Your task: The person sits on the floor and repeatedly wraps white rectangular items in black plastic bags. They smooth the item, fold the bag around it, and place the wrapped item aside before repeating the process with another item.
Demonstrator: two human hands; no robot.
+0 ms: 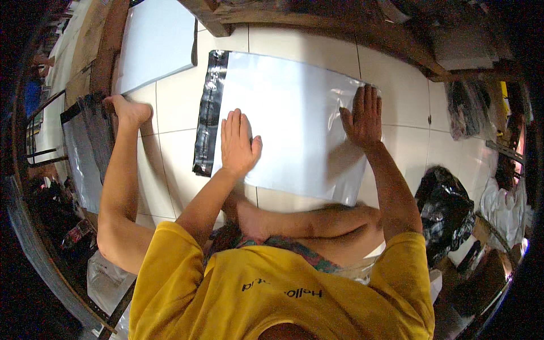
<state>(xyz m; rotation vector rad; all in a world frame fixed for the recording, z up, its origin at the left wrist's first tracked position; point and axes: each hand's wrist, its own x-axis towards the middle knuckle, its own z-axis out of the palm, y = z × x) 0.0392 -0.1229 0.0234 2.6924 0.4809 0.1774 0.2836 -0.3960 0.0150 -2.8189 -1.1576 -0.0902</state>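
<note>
A large white plastic mailing bag (283, 130) lies flat on the tiled floor in front of me, with a black strip along its left end. My left hand (239, 144) rests palm down on the bag near that strip, fingers stretched out. At the bag's right end, my right hand (362, 119) presses flat with its thumb spread from the fingers. Neither hand grips anything. Light creases show in the plastic around my right hand.
A stack of white bags (156, 45) lies at the far left by a wooden beam. Grey bags with black edges (88, 153) lie left of my leg. A black plastic bag (445, 212) sits at the right, and wooden framing (317, 22) runs along the back.
</note>
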